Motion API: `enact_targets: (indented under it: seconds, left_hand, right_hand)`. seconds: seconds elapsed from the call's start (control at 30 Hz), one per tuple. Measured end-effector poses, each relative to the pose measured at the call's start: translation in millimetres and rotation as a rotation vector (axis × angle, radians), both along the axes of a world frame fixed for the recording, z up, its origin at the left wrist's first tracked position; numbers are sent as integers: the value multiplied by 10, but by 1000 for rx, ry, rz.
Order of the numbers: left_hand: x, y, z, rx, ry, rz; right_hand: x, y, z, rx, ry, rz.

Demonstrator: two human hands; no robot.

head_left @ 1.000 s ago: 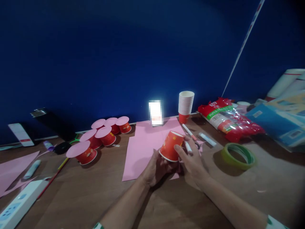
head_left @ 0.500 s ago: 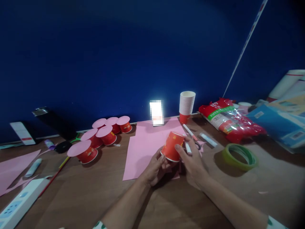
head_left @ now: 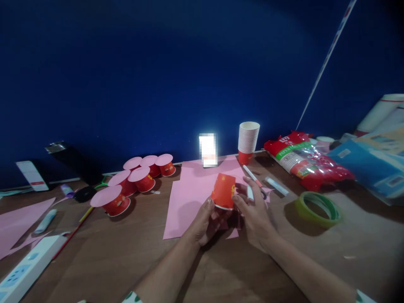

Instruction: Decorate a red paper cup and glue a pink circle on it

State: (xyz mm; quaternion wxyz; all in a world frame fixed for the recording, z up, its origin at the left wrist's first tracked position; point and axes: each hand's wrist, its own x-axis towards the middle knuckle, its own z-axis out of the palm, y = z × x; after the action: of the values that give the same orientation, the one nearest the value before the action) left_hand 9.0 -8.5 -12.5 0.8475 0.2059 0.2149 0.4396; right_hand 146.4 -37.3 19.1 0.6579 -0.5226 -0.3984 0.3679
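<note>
An upside-down red paper cup (head_left: 223,190) is held between both hands above a pink paper sheet (head_left: 192,189). My left hand (head_left: 206,222) grips the cup's rim from below and the left. My right hand (head_left: 254,212) pinches the cup's right side with thumb and fingers. A white marker (head_left: 250,194) lies just behind my right hand. Several upturned red cups topped with pink paper discs (head_left: 132,182) stand to the left.
A stack of paper cups (head_left: 248,140) stands at the back, a red packet of cups (head_left: 304,161) to its right. A green tape roll (head_left: 318,207) lies right of my hands. Scissors (head_left: 255,180), a glue stick (head_left: 45,221) and a power strip (head_left: 27,269) lie around.
The cup has turned more upright in my hands, its base now facing up and away. Both hands stayed in about the same place.
</note>
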Motion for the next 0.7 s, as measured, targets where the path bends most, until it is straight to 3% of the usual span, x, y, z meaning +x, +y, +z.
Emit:
enact_targets:
  seconds: [0.17, 0.37, 0.53, 0.7]
  left_hand:
    - [-23, 113, -74, -115, 42, 114]
    - [-7, 101, -48, 43, -20, 182]
    - [-10, 77, -78, 121, -36, 169]
    - [-18, 78, -84, 86, -4, 162]
  right_hand:
    - [58, -84, 87, 197, -278, -108]
    - [97, -193, -98, 378, -557, -62]
    - [82, -179, -107, 354, -672, -10]
    - [60, -136, -37, 352, -753, -2]
